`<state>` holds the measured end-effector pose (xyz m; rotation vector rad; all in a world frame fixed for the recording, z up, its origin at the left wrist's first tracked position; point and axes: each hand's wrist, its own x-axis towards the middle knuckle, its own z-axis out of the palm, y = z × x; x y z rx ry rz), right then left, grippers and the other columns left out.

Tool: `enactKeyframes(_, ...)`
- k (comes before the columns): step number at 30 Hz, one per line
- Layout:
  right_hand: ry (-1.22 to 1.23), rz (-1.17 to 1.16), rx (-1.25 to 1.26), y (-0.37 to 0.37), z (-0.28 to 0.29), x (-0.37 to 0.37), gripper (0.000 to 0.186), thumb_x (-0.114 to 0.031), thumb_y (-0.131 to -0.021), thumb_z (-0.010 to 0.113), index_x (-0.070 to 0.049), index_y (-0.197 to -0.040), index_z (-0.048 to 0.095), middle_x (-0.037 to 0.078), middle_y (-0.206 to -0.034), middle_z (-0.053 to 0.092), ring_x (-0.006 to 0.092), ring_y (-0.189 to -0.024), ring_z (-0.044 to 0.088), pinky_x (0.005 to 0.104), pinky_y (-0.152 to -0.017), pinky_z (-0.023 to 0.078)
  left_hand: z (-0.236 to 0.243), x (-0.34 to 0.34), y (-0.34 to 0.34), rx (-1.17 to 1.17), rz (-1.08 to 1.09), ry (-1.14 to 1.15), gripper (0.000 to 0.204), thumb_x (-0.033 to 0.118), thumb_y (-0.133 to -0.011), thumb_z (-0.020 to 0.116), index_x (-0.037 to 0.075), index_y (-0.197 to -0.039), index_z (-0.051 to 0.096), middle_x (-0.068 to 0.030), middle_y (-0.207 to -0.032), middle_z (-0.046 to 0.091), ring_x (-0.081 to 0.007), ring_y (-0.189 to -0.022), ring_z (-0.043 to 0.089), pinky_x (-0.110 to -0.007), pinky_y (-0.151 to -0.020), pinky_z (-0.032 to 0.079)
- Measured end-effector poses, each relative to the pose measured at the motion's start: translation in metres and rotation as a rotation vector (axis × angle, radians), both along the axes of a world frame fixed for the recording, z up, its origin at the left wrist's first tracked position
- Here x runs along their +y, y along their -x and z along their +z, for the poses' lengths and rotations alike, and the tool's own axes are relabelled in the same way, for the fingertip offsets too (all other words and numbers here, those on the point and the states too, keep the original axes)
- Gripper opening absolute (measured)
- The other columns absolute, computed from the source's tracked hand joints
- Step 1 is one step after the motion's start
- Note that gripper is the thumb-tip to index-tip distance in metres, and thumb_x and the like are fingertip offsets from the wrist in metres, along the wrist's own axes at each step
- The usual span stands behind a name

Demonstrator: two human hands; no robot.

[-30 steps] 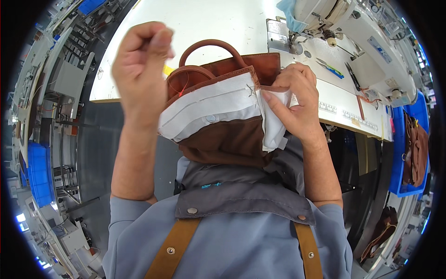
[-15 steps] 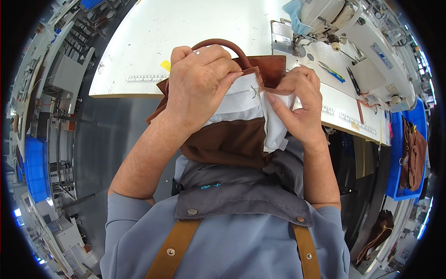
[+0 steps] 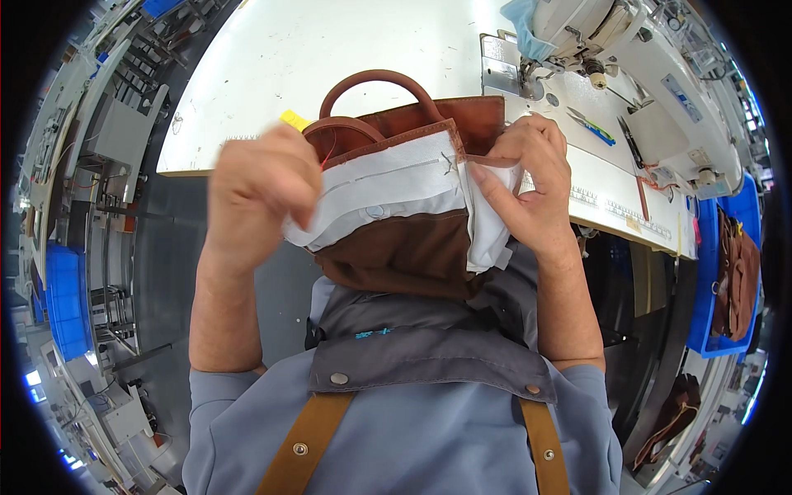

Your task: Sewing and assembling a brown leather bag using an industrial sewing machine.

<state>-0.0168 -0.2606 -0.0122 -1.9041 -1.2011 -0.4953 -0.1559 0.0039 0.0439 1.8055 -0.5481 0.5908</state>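
A brown handbag (image 3: 396, 247) rests in my lap against the table edge, its white and dark brown lining facing me. Two rounded handles, a nearer handle (image 3: 346, 124) and a farther handle (image 3: 381, 74), rise behind the stitched brown rim. My right hand (image 3: 535, 177) is closed on the bag's right top corner, thumb on the near side and fingers behind. My left hand (image 3: 260, 194) is beside the bag's left end, its curled fingers smeared by motion; whether they hold anything is unclear. A thin red thread (image 3: 327, 153) shows close to those fingers.
The white table (image 3: 272, 58) carries a sewing machine (image 3: 652, 82) at the right, with snips (image 3: 629, 144) and a green-and-blue tool (image 3: 592, 128) beside it. A yellow piece (image 3: 294, 120) lies behind my left hand. Blue bins stand on both sides; the right bin (image 3: 701, 305) holds brown bags.
My left hand has let go of the bag's top rim and moved left and down, uncovering the handles and white lining. My right hand stays on the corner.
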Motion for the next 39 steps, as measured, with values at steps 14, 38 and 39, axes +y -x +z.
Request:
enactKeyframes(14,0.159,-0.049,-0.146,0.009,0.014,0.001,0.034,-0.014,-0.071,0.081,-0.013,-0.104,0.074,0.000,-0.095,0.069,0.0236,-0.101,0.057,0.0381,-0.092,0.036,-0.032,-0.047,-0.036,-0.015,0.519,-0.487,0.021,0.016,-0.075,0.085,0.006,-0.091,0.075,-0.0040,-0.089,0.070,-0.0193,-0.079,0.064,-0.033,-0.078,0.044)
enactKeyframes(38,-0.357,0.083,1.149,0.134,-0.017,-0.042,0.021,-0.020,-0.100,0.066,0.001,-0.100,0.068,0.004,-0.081,0.070,0.0043,-0.063,0.056,0.0203,-0.056,0.045,-0.089,-0.111,0.035,-0.825,0.777,-0.943,0.013,0.024,-0.084,0.075,0.028,-0.072,0.075,0.0182,-0.070,0.065,0.0011,-0.077,0.062,-0.041,-0.114,0.013)
enactKeyframes(39,-0.348,0.080,1.153,0.136,-0.022,-0.041,0.021,-0.020,-0.100,0.066,0.001,-0.100,0.068,0.004,-0.081,0.070,0.0043,-0.063,0.056,0.0203,-0.056,0.045,-0.090,-0.114,0.037,-0.838,0.784,-0.902,0.012,0.026,-0.085,0.075,0.029,-0.073,0.074,0.0179,-0.071,0.065,0.0007,-0.079,0.063,-0.042,-0.114,0.012)
